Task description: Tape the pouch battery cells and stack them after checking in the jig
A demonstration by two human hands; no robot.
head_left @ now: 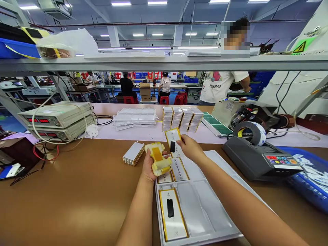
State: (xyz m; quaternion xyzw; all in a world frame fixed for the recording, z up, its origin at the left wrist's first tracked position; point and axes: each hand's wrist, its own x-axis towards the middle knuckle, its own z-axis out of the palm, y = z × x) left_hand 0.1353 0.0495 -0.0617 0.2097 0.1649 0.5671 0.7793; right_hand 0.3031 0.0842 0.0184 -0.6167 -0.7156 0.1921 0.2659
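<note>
My left hand [149,166] is closed around a pale yellow plastic fixture [158,159] with an orange patch. Pinched in my right hand [189,146] is a flat white battery cell [173,137] with yellow edges and a black strip, held up beside the fixture. Below both hands lies a white plastic tray [222,223] with shallow compartments. One cell with a black strip [174,218] rests in its near left compartment. Farther up the tray, another cell [179,169] lies partly beside a cell that the fixture partly covers.
A small stack of cells [133,153] lies left of the tray. Behind are taller stacks [181,118] and empty trays [137,116]. A tape dispenser [258,160] and blue basket [315,191] stand right; two meters [58,119] stand left. A shelf [164,65] crosses above; people are beyond.
</note>
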